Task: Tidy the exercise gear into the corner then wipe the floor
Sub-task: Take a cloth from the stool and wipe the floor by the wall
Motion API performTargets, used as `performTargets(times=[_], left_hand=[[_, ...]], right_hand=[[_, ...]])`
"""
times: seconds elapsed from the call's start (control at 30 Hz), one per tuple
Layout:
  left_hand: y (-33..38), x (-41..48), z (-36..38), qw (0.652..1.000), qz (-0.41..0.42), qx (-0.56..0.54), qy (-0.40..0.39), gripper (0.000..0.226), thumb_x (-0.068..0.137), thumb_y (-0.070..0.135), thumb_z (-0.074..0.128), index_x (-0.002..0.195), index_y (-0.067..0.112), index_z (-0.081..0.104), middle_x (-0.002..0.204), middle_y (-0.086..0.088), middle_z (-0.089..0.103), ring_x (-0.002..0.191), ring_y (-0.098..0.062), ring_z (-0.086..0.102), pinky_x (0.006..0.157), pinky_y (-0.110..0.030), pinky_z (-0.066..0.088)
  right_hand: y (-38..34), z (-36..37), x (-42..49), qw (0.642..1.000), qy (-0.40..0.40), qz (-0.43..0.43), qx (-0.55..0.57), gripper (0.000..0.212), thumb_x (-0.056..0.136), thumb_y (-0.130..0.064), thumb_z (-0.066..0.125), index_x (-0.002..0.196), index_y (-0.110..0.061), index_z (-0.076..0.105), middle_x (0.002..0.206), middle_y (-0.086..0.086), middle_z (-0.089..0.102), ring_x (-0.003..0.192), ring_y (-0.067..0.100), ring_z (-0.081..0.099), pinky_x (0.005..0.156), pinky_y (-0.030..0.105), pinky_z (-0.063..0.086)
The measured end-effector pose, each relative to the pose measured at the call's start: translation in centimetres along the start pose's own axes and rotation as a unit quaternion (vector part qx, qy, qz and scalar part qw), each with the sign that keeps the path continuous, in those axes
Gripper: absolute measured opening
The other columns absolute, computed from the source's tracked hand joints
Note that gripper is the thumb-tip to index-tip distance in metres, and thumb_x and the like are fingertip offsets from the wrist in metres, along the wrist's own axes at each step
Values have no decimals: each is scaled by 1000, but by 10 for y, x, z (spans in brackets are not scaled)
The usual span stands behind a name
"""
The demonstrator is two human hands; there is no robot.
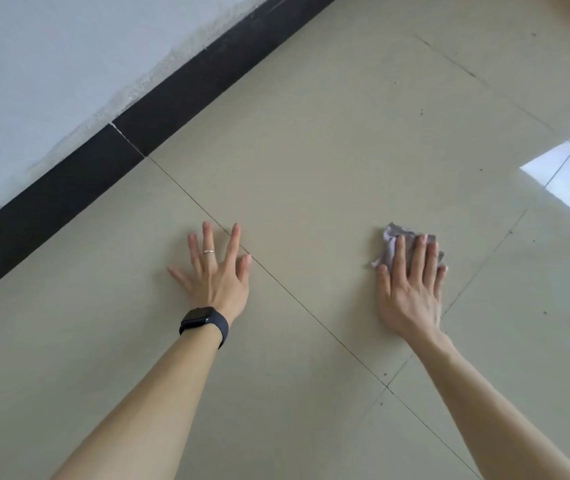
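Flat right hand (410, 292) on crumpled cloth (389, 244), glossy tiles (311, 168).

Both arms reach forward – left hand (215, 271) splayed flat (palm down), right hand (410, 278) flat, fingers together

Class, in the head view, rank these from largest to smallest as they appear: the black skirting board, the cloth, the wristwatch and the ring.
1. black skirting board
2. cloth, though partly hidden under the right hand
3. wristwatch
4. ring
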State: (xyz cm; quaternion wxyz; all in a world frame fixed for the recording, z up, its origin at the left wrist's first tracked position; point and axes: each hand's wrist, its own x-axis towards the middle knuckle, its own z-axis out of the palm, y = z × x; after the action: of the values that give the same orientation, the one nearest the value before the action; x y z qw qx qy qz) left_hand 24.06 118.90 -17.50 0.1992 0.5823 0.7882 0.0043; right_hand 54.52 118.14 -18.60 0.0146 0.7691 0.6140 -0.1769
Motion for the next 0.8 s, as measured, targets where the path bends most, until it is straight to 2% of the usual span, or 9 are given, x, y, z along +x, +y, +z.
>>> performTargets(times=[0.07,0.17,0.23,0.37,0.47,0.57,0.7,0.73,0.8], left_hand=[[-7,-48,18,999,6,-25,-23,59,98,58,26,153,51,5,165,4,-14,151,-26,-11,108,-76,7],[-33,-105,32,998,42,0,-57,64,93,62,22,155,46,11,166,3,-6,152,-27,-5,109,-73,9],[-55,-119,30,996,53,22,-74,67,92,63,25,155,44,14,166,2,-2,152,-28,1,108,-73,14],[-99,-122,6,996,-11,40,-82,68,93,65,28,154,46,4,165,4,-13,152,-25,-9,113,-69,7],[-133,-126,-15,991,-71,49,-101,71,95,63,36,153,48,-3,164,5,-19,151,-24,-14,115,-66,6],[-158,-131,-30,984,-122,38,-120,74,93,67,36,151,51,-8,163,6,-22,151,-24,-16,116,-64,5],[-183,-137,-38,981,-151,21,-118,78,91,69,36,150,52,-13,162,7,-25,151,-24,-16,116,-62,4],[-189,-137,-38,981,-152,22,-115,79,91,70,36,149,53,-14,162,6,-25,151,-24,-17,116,-62,4],[-199,-137,-37,982,-153,25,-111,80,89,73,34,149,53,-16,162,6,-26,151,-24,-17,116,-62,4]], right_hand=[[-16,20,-63,989,-12,-143,-37,62,103,-47,24,159,-26,7,166,9,-6,153,26,-11,123,50,-3],[-17,33,-112,924,-31,-374,-70,58,103,-45,33,157,-25,23,166,7,13,153,28,8,122,52,12],[-10,27,-91,903,-30,-418,-91,56,104,-47,32,157,-30,22,166,1,14,153,22,9,121,53,16],[-30,8,-17,989,-7,-142,-48,58,105,-49,16,157,-35,-3,166,-6,-14,150,11,-20,122,51,-8],[-84,20,-14,999,5,13,29,62,104,-46,17,159,-22,0,166,8,-12,151,23,-17,121,56,-3],[-137,48,-63,985,13,-172,-10,63,103,-46,23,159,-18,16,166,13,5,153,30,-1,121,57,7],[-156,60,-96,813,-71,-567,-107,56,105,-42,30,157,-24,22,166,3,14,153,22,7,120,54,18],[-157,56,-79,801,-72,-582,-120,56,105,-44,27,158,-28,19,166,-1,11,154,18,5,121,53,17],[-165,45,-35,861,-56,-491,-123,56,105,-48,18,158,-34,6,167,-7,-2,152,11,-10,123,51,7]])
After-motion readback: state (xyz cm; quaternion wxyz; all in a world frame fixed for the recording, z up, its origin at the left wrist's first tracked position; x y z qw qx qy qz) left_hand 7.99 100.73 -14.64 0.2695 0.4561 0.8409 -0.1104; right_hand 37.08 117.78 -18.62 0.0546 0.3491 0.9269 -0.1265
